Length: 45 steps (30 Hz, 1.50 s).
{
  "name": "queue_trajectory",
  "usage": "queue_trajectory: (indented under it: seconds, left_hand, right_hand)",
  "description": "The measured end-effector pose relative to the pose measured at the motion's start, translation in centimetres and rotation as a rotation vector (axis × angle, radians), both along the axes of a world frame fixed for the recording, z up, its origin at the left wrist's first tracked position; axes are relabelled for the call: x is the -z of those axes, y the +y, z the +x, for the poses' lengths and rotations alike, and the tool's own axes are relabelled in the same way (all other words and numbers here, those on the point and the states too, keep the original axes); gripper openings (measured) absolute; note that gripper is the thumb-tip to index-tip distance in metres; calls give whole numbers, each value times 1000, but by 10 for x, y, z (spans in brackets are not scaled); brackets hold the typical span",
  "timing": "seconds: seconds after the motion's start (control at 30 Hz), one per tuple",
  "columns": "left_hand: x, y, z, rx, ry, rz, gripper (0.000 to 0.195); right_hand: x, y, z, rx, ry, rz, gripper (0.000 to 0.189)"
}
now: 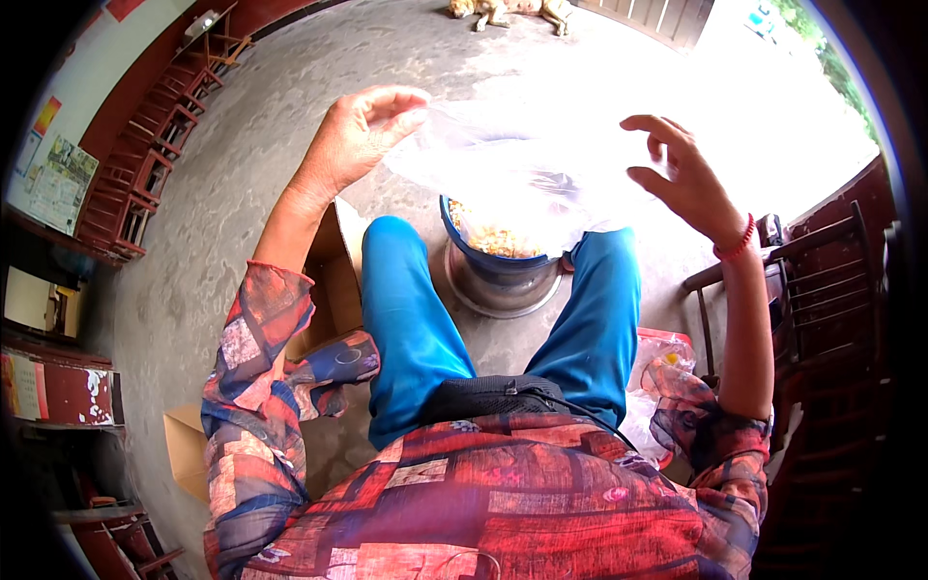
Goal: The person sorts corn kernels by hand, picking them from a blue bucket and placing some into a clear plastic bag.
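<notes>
A clear plastic bag point(500, 156) spreads between my raised hands, above my knees. My left hand point(370, 127) pinches its upper left edge between thumb and fingers. On the other side, my right hand point(670, 159) has its thumb and fingers apart beside the bag; glare hides whether it touches the plastic. Below the bag, between my knees, a blue-rimmed basin point(475, 255) holds many small yellow and whitish pieces, partly covered by the plastic. The basin rests on a round metal stand or tub point(500, 290) on the floor.
Cardboard boxes point(330, 279) point(187, 449) stand at my left. By my right leg are a red-rimmed container point(663, 335) and plastic bags point(638, 420). A dark wooden chair point(826, 275) is at the right. Red stools point(152, 174) line the left wall; a dog point(515, 9) lies ahead.
</notes>
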State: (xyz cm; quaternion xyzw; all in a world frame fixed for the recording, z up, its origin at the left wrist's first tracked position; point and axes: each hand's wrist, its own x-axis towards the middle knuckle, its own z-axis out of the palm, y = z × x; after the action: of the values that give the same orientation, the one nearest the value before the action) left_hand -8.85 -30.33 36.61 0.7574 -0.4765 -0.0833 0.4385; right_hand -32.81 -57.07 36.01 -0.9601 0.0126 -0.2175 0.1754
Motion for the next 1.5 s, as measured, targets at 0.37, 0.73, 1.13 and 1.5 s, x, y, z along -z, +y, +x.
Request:
queue_trajectory:
  seconds: [0.37,0.73,1.13,1.5]
  left_hand:
    - [28,-76,-28,164,-721,341,101]
    - [50,-76,-6,94,-298,84,25]
    - [49,-59,-16,142,-449,142,31]
    - [56,-56,-8,95,125,-72,28]
  right_hand:
    - [44,18,71,-204,259,18,34]
    - [55,29,70,-114,-214,223,81]
    - [138,40,129,-93,-162,835,21]
    - [112,69,135,-350,-212,581,39]
